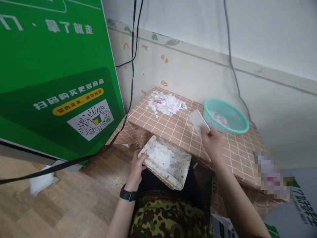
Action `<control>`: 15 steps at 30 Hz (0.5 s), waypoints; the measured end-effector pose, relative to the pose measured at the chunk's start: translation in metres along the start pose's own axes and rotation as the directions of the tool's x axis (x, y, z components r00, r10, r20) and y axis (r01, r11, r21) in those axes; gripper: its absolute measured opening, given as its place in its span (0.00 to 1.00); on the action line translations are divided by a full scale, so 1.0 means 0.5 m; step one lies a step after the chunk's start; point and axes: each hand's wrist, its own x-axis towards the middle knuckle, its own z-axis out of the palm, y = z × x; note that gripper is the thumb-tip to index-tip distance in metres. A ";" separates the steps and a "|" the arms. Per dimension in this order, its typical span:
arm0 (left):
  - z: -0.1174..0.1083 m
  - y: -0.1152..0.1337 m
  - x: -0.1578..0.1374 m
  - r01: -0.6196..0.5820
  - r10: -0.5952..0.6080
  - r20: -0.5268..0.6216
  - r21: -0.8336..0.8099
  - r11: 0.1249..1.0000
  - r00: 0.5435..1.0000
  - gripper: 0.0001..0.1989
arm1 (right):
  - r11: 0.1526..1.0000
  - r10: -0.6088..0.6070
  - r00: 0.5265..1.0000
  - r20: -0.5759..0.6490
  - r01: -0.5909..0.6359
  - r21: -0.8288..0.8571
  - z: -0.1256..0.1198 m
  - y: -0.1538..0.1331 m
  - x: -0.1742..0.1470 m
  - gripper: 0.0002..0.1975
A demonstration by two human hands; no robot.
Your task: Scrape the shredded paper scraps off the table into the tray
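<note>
My left hand (137,167) grips the left rim of a shallow speckled box (182,162), held tilted over my lap at the table's front edge. White paper scraps (162,157) lie inside the box. Over the table, my right hand (213,140) is closed on a flat white card (198,121), between thumb and fingers. To the left of the card a loose heap of paper scraps (165,103), mostly white with some pink, is spread on the cloth. Just beyond my right hand stands a turquoise mesh basket (226,110) with pinkish-white scraps at its bottom.
A brown checked tablecloth (178,132) covers the table, which stands against the wall. A tall green cabinet (56,66) is at the left, and a black cable (132,66) hangs in front of it. A blurred-out item (271,175) lies on the table's right end.
</note>
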 end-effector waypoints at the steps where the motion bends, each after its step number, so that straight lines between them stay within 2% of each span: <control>1: 0.000 -0.001 -0.001 0.001 -0.001 0.005 0.000 1.000 1.000 0.21 | 1.000 0.007 1.000 -0.022 -0.007 0.028 -0.002 0.001 0.000 0.25; 3: 0.000 -0.001 -0.001 0.004 -0.004 0.014 0.005 1.000 1.000 0.22 | 0.998 -0.005 1.000 -0.023 0.006 0.067 -0.001 -0.005 -0.008 0.25; 9: 0.001 0.006 -0.004 0.020 -0.021 0.016 0.034 0.999 1.000 0.22 | 0.984 -0.157 0.981 0.116 0.146 0.101 0.031 -0.025 -0.041 0.21; 13: -0.004 0.006 -0.001 0.022 -0.023 0.028 0.044 0.999 0.999 0.23 | 0.999 -0.054 0.993 0.107 0.053 0.011 0.028 -0.014 -0.020 0.22; 15: -0.008 0.004 0.002 0.025 -0.027 0.053 0.029 0.999 0.998 0.24 | 0.998 -0.007 0.996 0.083 0.001 0.070 0.012 -0.013 -0.008 0.21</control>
